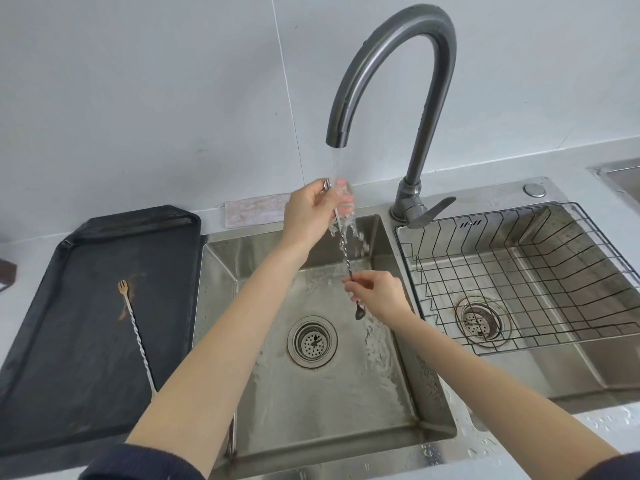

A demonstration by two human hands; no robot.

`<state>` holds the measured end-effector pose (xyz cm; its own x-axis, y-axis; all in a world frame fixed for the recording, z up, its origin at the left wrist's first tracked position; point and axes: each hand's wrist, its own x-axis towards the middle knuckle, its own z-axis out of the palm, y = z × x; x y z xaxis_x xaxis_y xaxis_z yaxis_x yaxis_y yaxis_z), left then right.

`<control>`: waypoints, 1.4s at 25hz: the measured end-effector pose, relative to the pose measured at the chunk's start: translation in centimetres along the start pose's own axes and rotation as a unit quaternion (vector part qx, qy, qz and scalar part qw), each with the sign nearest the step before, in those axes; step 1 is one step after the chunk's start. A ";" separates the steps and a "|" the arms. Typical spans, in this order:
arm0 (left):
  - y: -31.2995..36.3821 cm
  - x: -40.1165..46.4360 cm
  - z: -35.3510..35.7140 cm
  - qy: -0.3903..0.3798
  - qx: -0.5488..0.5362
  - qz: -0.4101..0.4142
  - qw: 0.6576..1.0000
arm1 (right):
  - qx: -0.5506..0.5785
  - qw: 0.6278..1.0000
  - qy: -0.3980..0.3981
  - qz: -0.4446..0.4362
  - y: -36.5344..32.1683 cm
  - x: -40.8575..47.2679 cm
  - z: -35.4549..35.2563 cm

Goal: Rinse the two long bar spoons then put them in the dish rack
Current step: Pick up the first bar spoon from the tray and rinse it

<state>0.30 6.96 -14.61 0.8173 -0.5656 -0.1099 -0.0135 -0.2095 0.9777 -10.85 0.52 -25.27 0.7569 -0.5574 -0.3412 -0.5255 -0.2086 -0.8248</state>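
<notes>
I hold one long twisted bar spoon (343, 251) nearly upright under the running water from the faucet (398, 64). My left hand (313, 211) grips its top end right in the stream. My right hand (375, 294) pinches the shaft low down, and the small spoon bowl pokes out just below those fingers, above the left sink basin (346, 393). The second bar spoon (136, 334), with a small fork end, lies on the black tray (69, 375) to the left. The wire dish rack (540, 271) sits in the right basin with nothing in it.
The faucet's lever handle (431, 211) points toward the rack. A pale cloth (256, 209) hangs on the ledge behind the left basin. Both basins have round drain strainers. Water drops wet the counter at the front right. Another metal basin edge shows at the far right.
</notes>
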 end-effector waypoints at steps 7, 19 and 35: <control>1.0 0.2 0.2 0.009 -0.006 0.000 1.000 | 0.031 0.999 -0.038 -0.014 -3.4 1.5 0.0; -0.3 -0.6 -1.6 -0.034 0.151 0.020 0.988 | 0.096 0.992 -0.019 -0.076 -7.1 3.0 -0.8; -0.9 0.2 -1.3 -0.008 0.031 -0.008 0.999 | -0.037 0.995 -0.085 -0.045 -4.4 2.8 0.0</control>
<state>1.22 8.05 -15.25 0.8086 -0.5740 -0.1294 -0.0354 -0.2671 0.9630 -6.43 -0.10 -22.55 0.8540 -0.3906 -0.3436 -0.4744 -0.3139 -0.8224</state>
